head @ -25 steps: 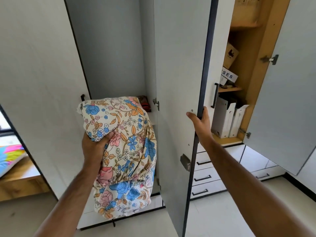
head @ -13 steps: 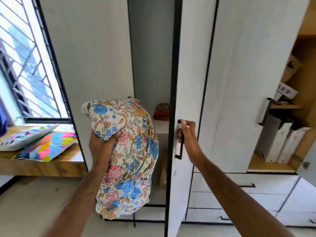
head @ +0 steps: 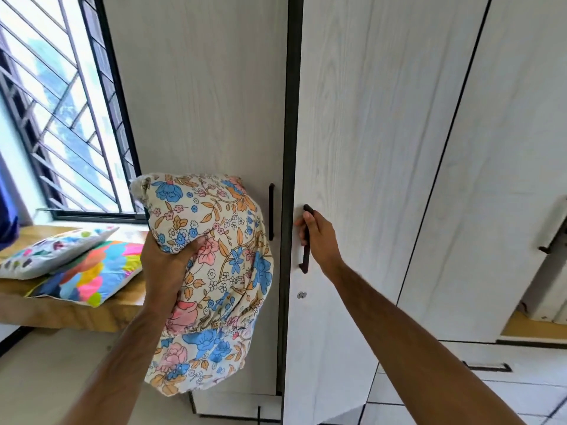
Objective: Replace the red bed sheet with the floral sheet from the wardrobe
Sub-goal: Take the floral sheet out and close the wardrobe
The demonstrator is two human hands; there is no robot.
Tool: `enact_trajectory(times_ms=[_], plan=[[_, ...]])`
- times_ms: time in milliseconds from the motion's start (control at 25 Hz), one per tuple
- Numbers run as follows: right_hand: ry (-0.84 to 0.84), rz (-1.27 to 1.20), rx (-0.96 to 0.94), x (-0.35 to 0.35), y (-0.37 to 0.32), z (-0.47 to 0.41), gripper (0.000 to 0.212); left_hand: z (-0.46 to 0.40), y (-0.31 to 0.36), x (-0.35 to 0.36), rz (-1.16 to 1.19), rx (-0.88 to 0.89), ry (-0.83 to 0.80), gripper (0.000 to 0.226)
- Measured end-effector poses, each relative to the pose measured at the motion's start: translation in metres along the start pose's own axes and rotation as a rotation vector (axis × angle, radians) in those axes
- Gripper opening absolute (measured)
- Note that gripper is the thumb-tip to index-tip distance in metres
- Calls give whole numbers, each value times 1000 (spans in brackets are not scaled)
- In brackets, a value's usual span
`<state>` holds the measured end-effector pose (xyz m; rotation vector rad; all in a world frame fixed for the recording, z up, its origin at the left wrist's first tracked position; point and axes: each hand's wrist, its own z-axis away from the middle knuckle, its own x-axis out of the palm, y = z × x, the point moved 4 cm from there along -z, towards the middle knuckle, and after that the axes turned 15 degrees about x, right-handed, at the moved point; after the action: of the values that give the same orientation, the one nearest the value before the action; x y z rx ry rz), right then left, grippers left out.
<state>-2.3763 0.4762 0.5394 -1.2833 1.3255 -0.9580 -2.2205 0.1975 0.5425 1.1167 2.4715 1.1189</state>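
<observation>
Left hand [head: 167,265] grips floral sheet [head: 214,271]; right hand [head: 320,237] holds door handle [head: 306,240].

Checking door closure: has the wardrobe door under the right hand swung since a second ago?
Yes. The door has swung nearly shut toward the left door; the right hand grips its handle.

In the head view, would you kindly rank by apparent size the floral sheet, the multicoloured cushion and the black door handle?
1. Bundled floral sheet, though nearest the camera.
2. Multicoloured cushion.
3. Black door handle, gripped by the right hand.
</observation>
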Motion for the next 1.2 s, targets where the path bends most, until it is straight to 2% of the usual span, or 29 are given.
enact_trajectory(times_ms=[320, 520, 640, 840, 960, 1040, 1120, 1160, 1200], plan=[[64, 58, 17, 30, -1, -63, 31, -39, -47, 22, 34, -5, -138, 60], [124, 23, 37, 42, 0, -91, 30, -53, -60, 13, 28, 17, -171, 71], [158, -21, 55, 48, 3, -100, 30, -56, -66, 11, 3, 16, -191, 64], [32, -67, 77, 40, 3, -101, 29, -55, -65, 14, -22, 14, -204, 61], [92, -20, 97, 40, -3, -98, 28, -45, -55, 15, -24, -4, -182, 62], [156, 156, 129, 37, -2, -92, 25, -35, -47, 14, -31, -18, -163, 63], [293, 299, 200, 30, 11, -72, 31, -22, -36, 8, -7, -52, -141, 61], [343, 262, 242, 29, 22, -55, 38, -15, -30, 5, 13, -74, -127, 58], [310, 193, 297, 32, 30, -31, 42, -7, -23, 2, 31, -98, -110, 56]])
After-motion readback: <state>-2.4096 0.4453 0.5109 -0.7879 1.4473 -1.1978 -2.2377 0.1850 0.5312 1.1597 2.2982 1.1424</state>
